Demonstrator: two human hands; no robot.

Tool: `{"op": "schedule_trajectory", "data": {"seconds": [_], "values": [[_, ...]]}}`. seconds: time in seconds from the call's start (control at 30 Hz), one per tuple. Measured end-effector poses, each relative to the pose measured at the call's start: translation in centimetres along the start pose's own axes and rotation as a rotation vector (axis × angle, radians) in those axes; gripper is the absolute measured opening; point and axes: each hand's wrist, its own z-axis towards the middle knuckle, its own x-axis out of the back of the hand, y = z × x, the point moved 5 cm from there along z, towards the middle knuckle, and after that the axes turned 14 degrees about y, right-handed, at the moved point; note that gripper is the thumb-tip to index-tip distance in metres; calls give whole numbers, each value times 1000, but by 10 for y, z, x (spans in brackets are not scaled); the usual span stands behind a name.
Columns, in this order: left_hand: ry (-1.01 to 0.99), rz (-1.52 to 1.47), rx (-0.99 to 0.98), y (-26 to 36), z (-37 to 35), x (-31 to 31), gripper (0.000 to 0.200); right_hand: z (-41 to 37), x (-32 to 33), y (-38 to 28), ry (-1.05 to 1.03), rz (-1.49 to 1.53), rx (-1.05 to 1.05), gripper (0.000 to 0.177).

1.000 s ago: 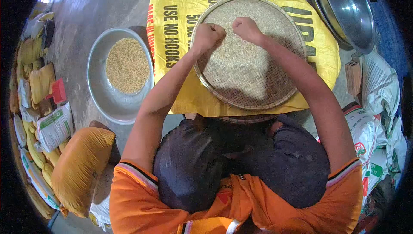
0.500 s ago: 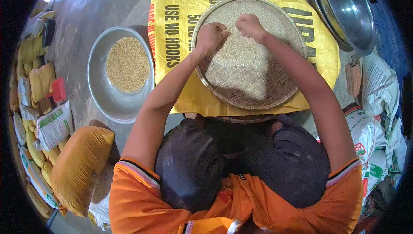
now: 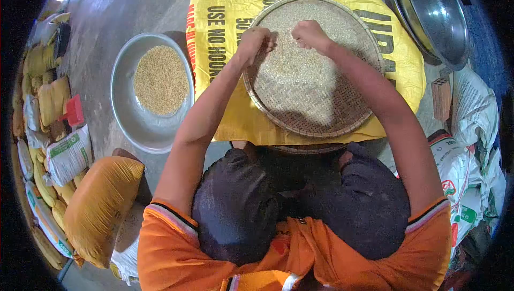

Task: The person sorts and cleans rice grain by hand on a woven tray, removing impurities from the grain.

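A round woven bamboo tray carries a spread layer of pale grain, with bare weave showing toward me. My left hand is over the tray's left rim side, fingers curled closed. Just above the grain near the middle, my right hand has its fingers drawn together. Whatever either hand may hold is too small or hidden to make out. Under the tray lies a yellow printed sack. To the left stands a metal basin with a heap of golden grain.
Large shiny metal basins lean at the upper right, near a brick. White sacks line the right side. On the left are a stuffed orange-yellow sack, a red dustpan and several other bags.
My left hand has shifted left, widening the gap between my hands. My right hand has moved only slightly, staying closed over the grain.
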Motion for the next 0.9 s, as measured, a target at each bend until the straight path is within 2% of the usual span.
{"op": "schedule_trajectory", "data": {"seconds": [0.03, 0.1, 0.17, 0.2, 0.23, 0.27, 0.3, 0.37, 0.4, 0.47, 0.5, 0.53, 0.57, 0.63, 0.67, 0.7, 0.73, 0.8, 0.87, 0.9], "values": [[-45, -175, 128, -7, 2, 0, 16, -2, -1, 1, -75, 41, 32, 14], [-96, -214, 179, -13, 11, 1, 17, -2, -1, 5, 6, 0, 34, 14], [29, 48, 125, -10, 5, 7, 16, -7, -4, 11, 81, -35, 33, 15], [29, 49, 125, -9, 0, 6, 16, -10, -7, 8, 114, -102, 159, 15], [21, 238, -19, -7, -4, 5, 18, -13, -10, 6, 148, -169, 286, 16], [13, 428, -165, -4, -7, 2, 20, -14, -13, 9, 149, -167, 285, 16], [14, 430, -167, -4, -7, -1, 20, -14, -14, 10, 174, -185, 320, 16], [165, 578, -423, 1, -12, -5, 31, -13, -14, 12, 199, -198, 350, 17], [246, 690, -555, 3, -17, -7, 33, -8, -13, 14, 148, -166, 305, 17], [224, 741, -565, 0, -12, -11, 30, -10, -8, 6, 94, -137, 258, 17], [202, 791, -575, -2, -10, -13, 27, -15, -3, 0, 45, -9, 115, 16], [204, 787, -575, 2, -12, -14, 27, -15, -3, 2, -2, 119, -26, 15], [163, 794, -517, 4, -12, -15, 24, -14, -3, 0, -3, 115, -25, 15], [120, 802, -455, -1, -11, -13, 21, -12, -3, 1, 125, 48, 15, 16], [107, 657, -400, -6, -8, -9, 19, -11, -7, 5, 125, 50, 15, 16], [94, 513, -345, -10, -3, -5, 17, -10, -11, 3, 147, -103, 177, 16], [95, 517, -346, -9, -1, -2, 17, -10, -14, -1, 168, -256, 338, 16], [80, 306, -203, -10, 7, 5, 15, -8, -16, 5, 159, -215, 324, 15], [107, 312, -168, -12, 22, 13, 18, -11, -11, -5, 151, -180, 310, 15], [133, 316, -132, -16, 27, 16, 24, -11, -9, -3, 60, -142, 169, 15]]}}
